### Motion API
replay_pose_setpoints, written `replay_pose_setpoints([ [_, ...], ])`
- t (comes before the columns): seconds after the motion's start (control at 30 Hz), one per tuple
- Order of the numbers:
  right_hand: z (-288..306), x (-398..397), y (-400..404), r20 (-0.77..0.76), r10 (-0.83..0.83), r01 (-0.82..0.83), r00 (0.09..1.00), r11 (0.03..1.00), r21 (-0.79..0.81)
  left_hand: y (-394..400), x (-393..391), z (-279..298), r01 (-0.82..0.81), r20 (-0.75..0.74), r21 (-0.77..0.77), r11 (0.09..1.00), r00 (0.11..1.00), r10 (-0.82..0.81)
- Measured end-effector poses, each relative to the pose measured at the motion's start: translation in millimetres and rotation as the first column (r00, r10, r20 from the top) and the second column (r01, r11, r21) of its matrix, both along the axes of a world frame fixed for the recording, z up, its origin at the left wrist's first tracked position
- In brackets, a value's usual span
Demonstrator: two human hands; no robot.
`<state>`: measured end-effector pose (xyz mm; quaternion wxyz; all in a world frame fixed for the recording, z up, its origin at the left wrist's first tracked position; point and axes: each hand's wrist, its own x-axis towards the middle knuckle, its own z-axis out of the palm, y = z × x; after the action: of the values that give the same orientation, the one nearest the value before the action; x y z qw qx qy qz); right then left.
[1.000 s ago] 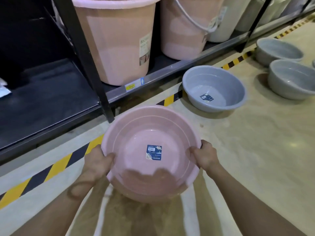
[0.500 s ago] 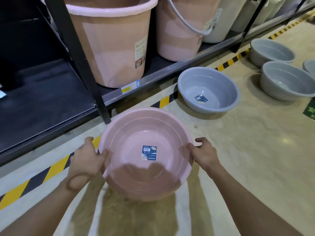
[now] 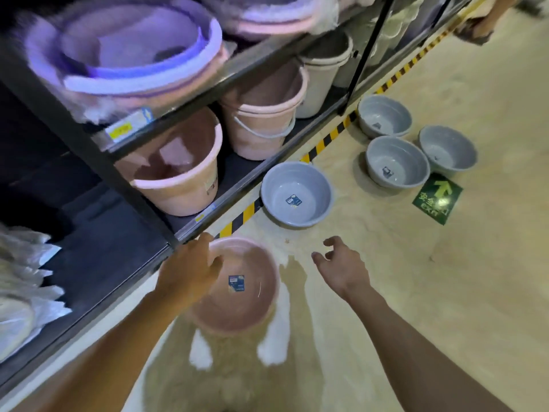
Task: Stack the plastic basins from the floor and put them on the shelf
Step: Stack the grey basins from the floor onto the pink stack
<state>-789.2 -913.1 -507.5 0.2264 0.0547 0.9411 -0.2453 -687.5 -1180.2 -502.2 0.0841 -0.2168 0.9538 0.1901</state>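
Round pink plastic basin [image 3: 237, 288] on floor beside bottom shelf [image 3: 98, 263]. Left hand [image 3: 190, 272] over rim, grip unclear; right hand [image 3: 341, 267] open, empty. Four grey plastic basins [image 3: 297, 194] unstacked; shelving not started.

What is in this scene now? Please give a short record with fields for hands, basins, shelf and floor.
left hand: on the near-left rim of the pink basin, grip unclear from blur
right hand: open, free, right of the pink basin, not touching it
pink basin: upright, blue label inside
grey basins: four on the floor, unstacked; nearest, three farther
shelf: dark; pink buckets on the lower level
floor: beige, yellow-black tape, green exit sign
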Motion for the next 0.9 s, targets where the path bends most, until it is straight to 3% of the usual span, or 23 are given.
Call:
replay_pose_setpoints([
  [0.2, 114, -48, 53, -0.046, -0.009, 0.012, 0.999, 0.998, 0.068, 40, -83, 107, 0.112, -0.005, 0.033, 0.993, 0.994, -0.112],
  [0.37, 139, -120, 100, -0.025, 0.002, 0.001, 1.000, 0.993, 0.120, 83, -159, 130, 0.118, -0.005, 0.097, 0.988, 0.993, -0.118],
  [0.53, 118, -201, 126, -0.024, 0.094, -0.090, 0.995, 0.987, 0.134, 111, -223, 108, -0.018, 0.016, 0.190, 0.982, 1.000, 0.015],
  [0.73, 73, -288, 131, 0.023, 0.168, -0.169, 0.986, 0.974, 0.148, 108, -283, 62, -0.177, 0.244, 0.152, 0.972, 0.960, 0.137],
  [0.9, 9, -360, 119, 0.086, 0.242, -0.254, 0.966, 0.953, 0.168, 98, -329, -8, -0.304, 0.319, 0.131, 0.944, 0.914, 0.250],
])
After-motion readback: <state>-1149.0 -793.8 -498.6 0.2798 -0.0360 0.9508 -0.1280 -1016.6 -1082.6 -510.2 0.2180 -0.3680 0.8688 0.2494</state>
